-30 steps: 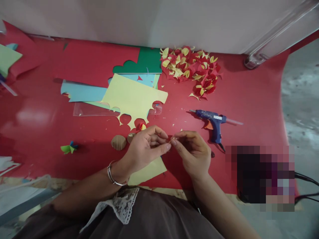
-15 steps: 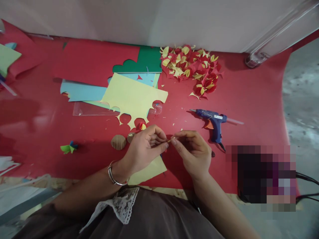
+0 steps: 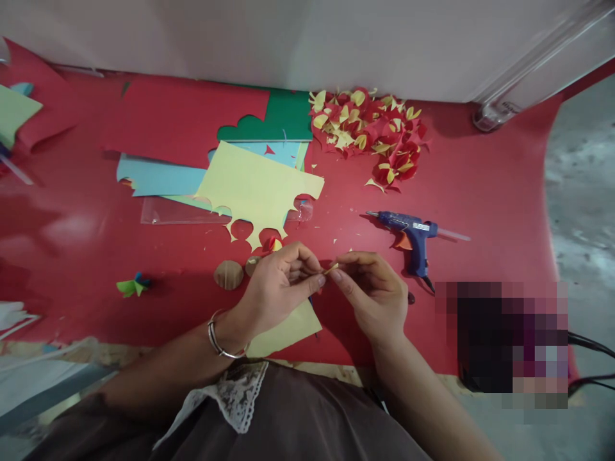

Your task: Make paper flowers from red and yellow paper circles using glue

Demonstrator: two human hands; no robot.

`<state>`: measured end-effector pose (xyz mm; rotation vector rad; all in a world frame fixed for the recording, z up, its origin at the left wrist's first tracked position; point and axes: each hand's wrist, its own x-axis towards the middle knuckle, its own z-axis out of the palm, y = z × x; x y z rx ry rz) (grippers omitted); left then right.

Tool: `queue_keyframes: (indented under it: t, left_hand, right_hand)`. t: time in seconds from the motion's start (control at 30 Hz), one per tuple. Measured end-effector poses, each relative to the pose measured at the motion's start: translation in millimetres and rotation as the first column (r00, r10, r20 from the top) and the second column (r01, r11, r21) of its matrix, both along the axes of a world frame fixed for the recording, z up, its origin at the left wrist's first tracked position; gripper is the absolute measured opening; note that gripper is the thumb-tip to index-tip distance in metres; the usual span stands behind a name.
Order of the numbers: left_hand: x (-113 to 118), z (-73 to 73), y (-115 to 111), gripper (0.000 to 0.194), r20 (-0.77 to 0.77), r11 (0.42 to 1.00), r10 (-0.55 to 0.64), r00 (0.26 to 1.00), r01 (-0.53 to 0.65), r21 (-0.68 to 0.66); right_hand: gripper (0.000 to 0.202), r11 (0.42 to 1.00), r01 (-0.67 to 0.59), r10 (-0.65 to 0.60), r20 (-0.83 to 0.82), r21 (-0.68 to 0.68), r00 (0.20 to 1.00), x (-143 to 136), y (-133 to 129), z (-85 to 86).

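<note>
Between my fingertips, at the centre, is a small yellow paper piece (image 3: 331, 269). My left hand (image 3: 283, 282) pinches its left end, and my right hand (image 3: 375, 291) pinches the right end. The two hands nearly touch. Beneath my left wrist lies a yellow sheet (image 3: 293, 330). Just left of my left hand are a round wooden disc (image 3: 228, 274) and a second disc (image 3: 252, 264), partly covered by the hand. A small red and yellow paper piece (image 3: 274, 244) sits above my left fingers.
A blue glue gun (image 3: 408, 230) lies right of my hands. Red and yellow paper pieces (image 3: 369, 128) are heaped behind. Cut yellow card (image 3: 254, 186) tops other coloured sheets. A green and blue paper piece (image 3: 132, 286) is at left; a blurred dark object (image 3: 504, 339) is at right.
The yellow piece between my fingertips has tilted slightly and shows more of its surface. Both hands have stayed almost in place.
</note>
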<state>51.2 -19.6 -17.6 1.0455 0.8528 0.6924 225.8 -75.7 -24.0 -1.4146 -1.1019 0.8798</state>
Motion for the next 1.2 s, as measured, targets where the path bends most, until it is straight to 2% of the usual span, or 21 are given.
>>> queue_keyframes:
  t: [0.43, 0.6, 0.73, 0.97, 1.07, 1.13, 1.2]
  left_hand:
    - [0.2, 1.5, 0.0, 0.021, -0.052, 0.999, -0.046, 0.998, 0.047, 0.013]
    - [-0.8, 2.8, 1.9, 0.020, -0.085, 0.994, 0.006, 0.996, 0.003, 0.105]
    - [-0.2, 3.8, 3.5, 0.015, -0.076, 0.989, -0.007, 0.997, 0.018, 0.145]
    - [-1.4, 4.4, 6.6, 0.017, -0.053, 0.997, -0.031, 0.998, 0.035, 0.073]
    - [-5.7, 6.2, 12.4, 0.020, -0.054, 0.994, 0.107, 0.993, -0.105, 0.044]
    - [-8.7, 8.0, 17.2, 0.023, -0.025, 0.966, 0.259, 0.966, -0.258, 0.021]
    - [-10.6, 9.5, 20.9, 0.027, 0.024, 0.932, 0.362, 0.932, -0.361, -0.026]
  right_hand:
    - [0.013, 0.999, 0.036, -0.037, 0.033, 0.011, 0.999, -0.3, -0.4, 1.9]
    - [0.013, 1.000, 0.009, -0.009, 0.063, 0.008, 0.998, -0.2, -1.2, 1.0]
    - [0.011, 1.000, -0.015, 0.014, 0.098, 0.008, 0.995, -0.4, -1.3, 0.8]
    - [0.009, 1.000, -0.017, 0.016, 0.099, 0.005, 0.995, -0.2, -0.5, 2.0]
    - [0.006, 0.999, 0.044, -0.044, 0.101, 0.005, 0.994, 1.9, -0.9, -0.3]
    - [0.005, 0.996, 0.088, -0.087, 0.113, -0.004, 0.990, 3.5, -1.4, -2.2]
    - [0.005, 0.995, 0.102, -0.100, 0.153, -0.007, 0.983, 4.3, -1.6, -2.9]
